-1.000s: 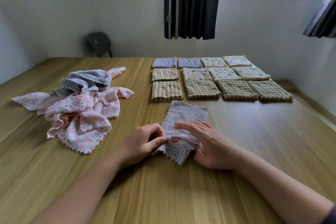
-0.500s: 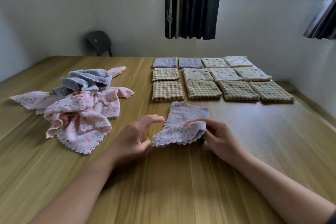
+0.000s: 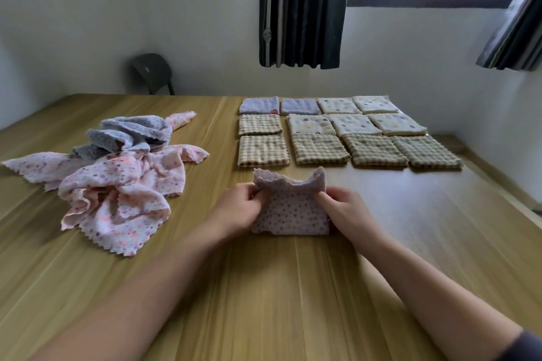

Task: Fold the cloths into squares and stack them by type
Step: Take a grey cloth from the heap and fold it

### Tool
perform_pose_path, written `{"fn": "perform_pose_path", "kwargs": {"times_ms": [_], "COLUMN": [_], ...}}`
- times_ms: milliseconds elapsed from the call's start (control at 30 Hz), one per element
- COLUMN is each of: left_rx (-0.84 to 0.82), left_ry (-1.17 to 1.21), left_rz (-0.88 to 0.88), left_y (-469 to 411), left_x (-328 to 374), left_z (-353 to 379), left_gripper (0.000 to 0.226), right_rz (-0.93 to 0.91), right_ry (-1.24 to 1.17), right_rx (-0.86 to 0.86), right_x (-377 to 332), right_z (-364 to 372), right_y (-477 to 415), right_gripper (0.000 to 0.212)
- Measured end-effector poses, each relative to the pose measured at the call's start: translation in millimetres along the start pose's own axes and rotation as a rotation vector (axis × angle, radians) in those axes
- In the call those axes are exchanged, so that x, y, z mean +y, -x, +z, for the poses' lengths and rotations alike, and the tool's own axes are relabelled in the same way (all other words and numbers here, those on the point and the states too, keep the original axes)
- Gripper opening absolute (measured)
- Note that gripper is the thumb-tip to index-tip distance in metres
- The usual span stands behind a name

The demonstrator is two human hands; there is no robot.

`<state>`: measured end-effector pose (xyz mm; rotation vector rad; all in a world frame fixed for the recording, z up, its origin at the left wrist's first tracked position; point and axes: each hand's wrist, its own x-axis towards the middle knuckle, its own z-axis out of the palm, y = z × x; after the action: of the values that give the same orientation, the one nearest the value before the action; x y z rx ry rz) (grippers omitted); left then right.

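Pinching the lilac dotted cloth at either side, left hand and right hand now square it on the bench, where it sagged half-folded before; its far edge seems still raised, so stacking waits.

Lilac dotted cloth: part-folded, near edge on table, far scalloped edge raised, sagging mid. Beyond it, folded squares in rows: two lilac squares, five cream spotted squares, five checked squares. Unfolded pink-and-grey heap well left.
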<state>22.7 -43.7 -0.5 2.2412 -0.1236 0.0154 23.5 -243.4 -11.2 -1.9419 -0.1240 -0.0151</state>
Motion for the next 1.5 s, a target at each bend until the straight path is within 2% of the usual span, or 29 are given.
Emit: {"fn": "perform_pose_path", "kwargs": {"times_ms": [100, 233, 300, 467, 633, 767, 900, 967, 1067, 1133, 1233, 1300, 1500], "left_rx": [-0.034, -0.011, 0.037, 0.166, 0.221, 0.272, 0.376, 0.453, 0.503, 0.399, 0.076, -0.053, -0.108], "left_ry": [-0.208, -0.333, -0.409, -0.66, -0.798, -0.804, -0.718, -0.682, -0.672, -0.667, -0.654, -0.649, -0.676], "left_rz": [-0.2, -0.278, -0.278, -0.246, -0.203, -0.177, -0.08, 0.02, 0.285, 0.373, 0.166, 0.092, 0.071], "left_y": [-23, -35, -33, -27, -26, -28, -23, -21, -22, -21, -16, -14, -11], "left_x": [9, 10, 11, 20, 19, 17, 11, 7, 5, 2, -1, -4, -6], "left_z": [5, 14, 18, 30, 42, 46, 45, 42, 39, 42, 45, 42, 39], "left_gripper": [0.023, 0.032, 0.034, 0.033, 0.031, 0.026, 0.029, 0.032, 0.014, 0.014, 0.042, 0.051, 0.058], "right_rz": [0.161, 0.234, 0.23, 0.178, 0.204, 0.18, 0.079, -0.093, -0.394, -0.466, -0.326, -0.251, -0.19], "right_ry": [0.09, 0.223, 0.363, 0.787, 0.901, 0.986, 0.974, 0.931, 0.822, 0.773, 0.815, 0.875, 0.949], "right_rx": [-0.011, -0.003, 0.021, 0.097, 0.101, 0.132, 0.207, 0.274, 0.291, 0.169, -0.083, -0.151, -0.16], "right_x": [-1, -5, -8, -13, -14, -10, -7, -2, 7, 12, 13, 13, 9], "right_z": [1, 4, 6, 10, 11, 13, 12, 14, 20, 24, 24, 24, 28], "right_y": [-13, -25, -27, -24, -25, -26, -20, -20, -20, -20, -16, -15, -9], "right_gripper": [0.033, 0.036, 0.027, 0.023, 0.024, 0.024, 0.034, 0.031, 0.021, 0.023, 0.039, 0.045, 0.049]}}
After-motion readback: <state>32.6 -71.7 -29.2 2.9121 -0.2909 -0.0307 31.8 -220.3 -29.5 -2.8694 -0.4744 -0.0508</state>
